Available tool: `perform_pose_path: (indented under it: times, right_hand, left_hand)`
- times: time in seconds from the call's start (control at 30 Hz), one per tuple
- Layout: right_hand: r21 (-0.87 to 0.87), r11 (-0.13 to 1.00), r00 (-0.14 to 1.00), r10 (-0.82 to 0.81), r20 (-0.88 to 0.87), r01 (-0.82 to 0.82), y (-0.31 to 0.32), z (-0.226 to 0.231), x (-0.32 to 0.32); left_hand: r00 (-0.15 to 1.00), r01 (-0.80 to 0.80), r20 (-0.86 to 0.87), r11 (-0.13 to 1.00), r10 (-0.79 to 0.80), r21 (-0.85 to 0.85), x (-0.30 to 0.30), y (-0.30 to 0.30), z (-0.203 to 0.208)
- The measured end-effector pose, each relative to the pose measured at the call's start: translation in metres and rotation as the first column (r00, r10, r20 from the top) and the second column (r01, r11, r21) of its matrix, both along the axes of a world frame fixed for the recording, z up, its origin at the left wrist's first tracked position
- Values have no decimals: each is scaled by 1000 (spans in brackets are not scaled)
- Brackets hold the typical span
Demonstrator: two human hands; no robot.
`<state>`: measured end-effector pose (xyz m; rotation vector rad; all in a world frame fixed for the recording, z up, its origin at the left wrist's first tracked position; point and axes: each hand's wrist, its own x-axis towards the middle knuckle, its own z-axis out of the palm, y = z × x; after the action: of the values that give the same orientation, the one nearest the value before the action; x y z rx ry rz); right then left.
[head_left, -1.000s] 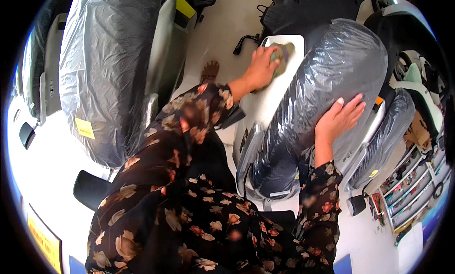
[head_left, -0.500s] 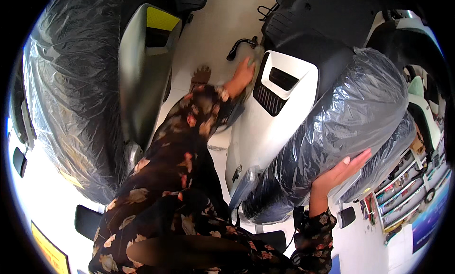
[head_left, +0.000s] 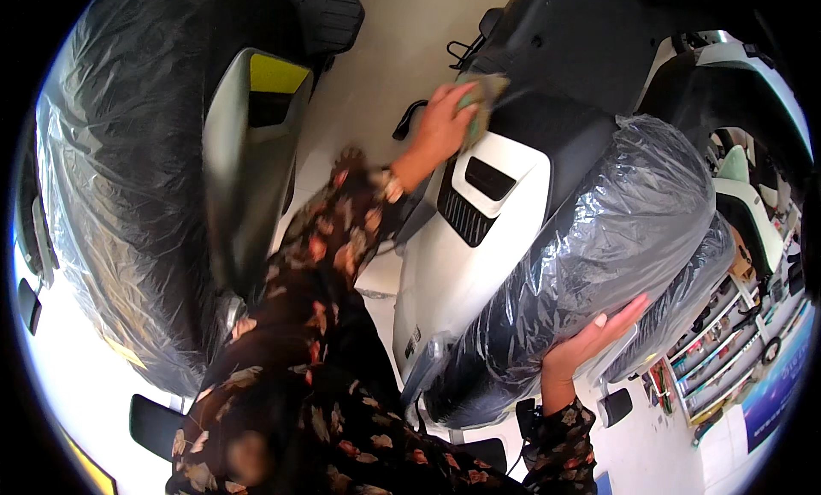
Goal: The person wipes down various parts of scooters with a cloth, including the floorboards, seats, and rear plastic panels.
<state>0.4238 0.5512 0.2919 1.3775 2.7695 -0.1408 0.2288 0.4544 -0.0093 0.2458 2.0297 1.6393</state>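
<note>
My left hand [head_left: 439,129] is closed around a greenish-yellow cloth [head_left: 489,97], pressed against the front corner of a scooter's white side panel, by the black footboard. Set into that white panel [head_left: 453,268] are a dark rectangular recess and a slatted black vent. My right hand [head_left: 592,343] lies open, fingers stretched out, against the side of the scooter's seat [head_left: 611,230], which is wrapped in clear plastic.
Close on the left stands another scooter with a plastic-covered seat [head_left: 128,195] and a grey side panel [head_left: 248,161]. A black footrest [head_left: 410,120] juts out near my left hand. Further right are more scooters and a rack [head_left: 718,354] of parts.
My left hand has moved forward with the cloth, from the panel's outer side up to its front corner. My right hand stays on the seat; the view has shifted slightly.
</note>
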Motion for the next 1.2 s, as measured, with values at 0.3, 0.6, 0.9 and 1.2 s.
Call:
perform_pose_path:
  times: [0.3, 0.6, 0.9, 1.2]
  right_hand:
    - [-50, 997, 997, -54, -53, 52, 0, -1, 3]
    - [-7, 1000, 998, -18, -65, 17, 2, -1, 4]
    - [57, 998, 993, 26, -111, -20, 4, -5, 11]
    - [109, 991, 989, 92, -120, -79, 4, -10, 17]
  left_hand:
    - [416, 338, -601, 730, -682, -594, -57, 89, -38]
    - [733, 465, -311, 779, -605, -419, -18, 59, -27]
    - [675, 662, 536, 737, -506, -138, 53, -126, -49]
    - [862, 52, 507, 998, -33, -24, 63, -38, -14]
